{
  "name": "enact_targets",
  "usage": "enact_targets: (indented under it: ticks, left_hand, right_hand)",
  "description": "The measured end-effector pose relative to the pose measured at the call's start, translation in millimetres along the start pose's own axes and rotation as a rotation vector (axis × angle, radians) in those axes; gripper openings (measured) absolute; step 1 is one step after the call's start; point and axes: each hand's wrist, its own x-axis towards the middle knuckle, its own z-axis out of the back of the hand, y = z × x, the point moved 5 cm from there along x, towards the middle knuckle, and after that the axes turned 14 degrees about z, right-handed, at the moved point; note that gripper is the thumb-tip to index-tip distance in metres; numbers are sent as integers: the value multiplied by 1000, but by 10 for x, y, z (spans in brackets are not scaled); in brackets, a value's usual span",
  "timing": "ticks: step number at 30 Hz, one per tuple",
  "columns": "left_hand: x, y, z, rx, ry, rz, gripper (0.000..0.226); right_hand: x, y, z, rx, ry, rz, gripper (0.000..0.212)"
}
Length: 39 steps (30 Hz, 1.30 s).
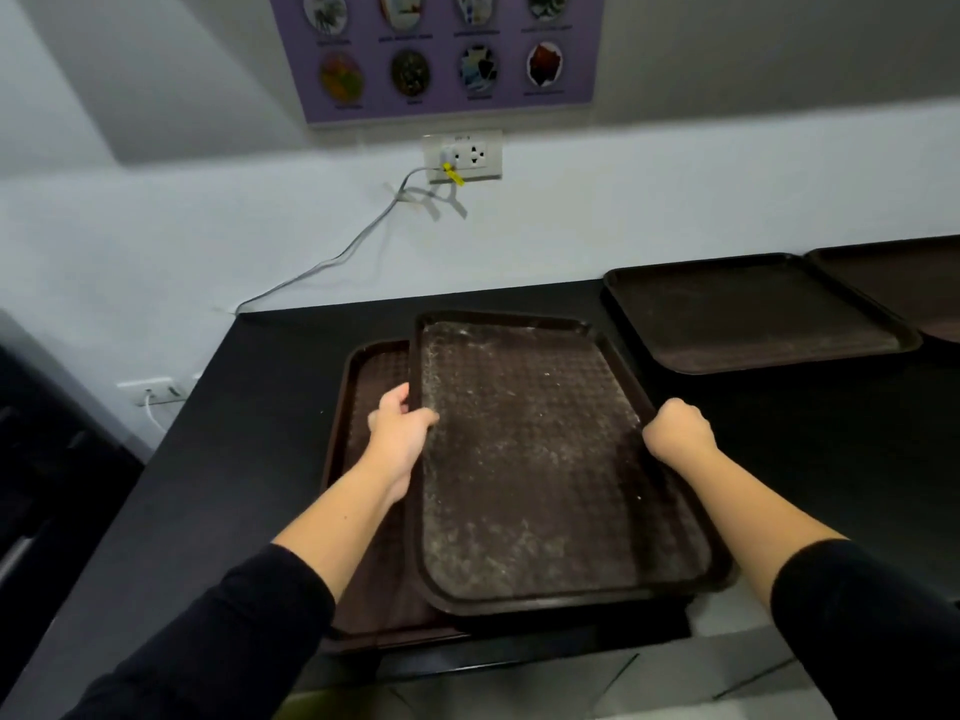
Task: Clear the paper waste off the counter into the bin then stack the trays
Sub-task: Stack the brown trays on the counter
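A dark brown rectangular tray (545, 459), its textured floor dusted with pale smears, is tilted and skewed over a second brown tray (363, 407) that lies flat on the black bench (249, 407), showing along the first tray's left side and near edge. Two more brown trays lie flat further right against the wall: a third tray (753, 314), and a fourth tray (909, 283) just beside it, cut by the frame edge.

Dim, cool indoor light, source not visible; soft shadow band across upper left wall (156, 96); faint sheen on tray (545, 459); wide-angle bend at edges; poster (447, 49) blurred, text unreadable; dark lower-left corner perhaps underexposed.
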Motion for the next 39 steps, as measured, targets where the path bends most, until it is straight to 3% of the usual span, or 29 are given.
enact_targets:
  ticks: [8,13,19,25,31,39]
  left_hand:
    - [-113,-92,895,-24,-184,0,41]
    - [-99,198,1355,-2,-334,6,37]
    - [-7,353,1351,58,-315,-27,30]
    - [107,333,1255,226,-283,-77,41]
    - [136,306,1004,388,-219,-68,46]
    - [231,335,1032,415,-265,-45,42]
  right_hand:
    - [-147,841,-257,61,-62,262,31]
    - [-288,1121,-574,22,-16,359,28]
    - [-343,1034,-682,-45,11,338,30]
    - [-355,945,-605,-185,-48,306,38]
    - [-359,793,-541,-180,-81,273,37]
    - [-353,796,-553,-154,-101,284,35]
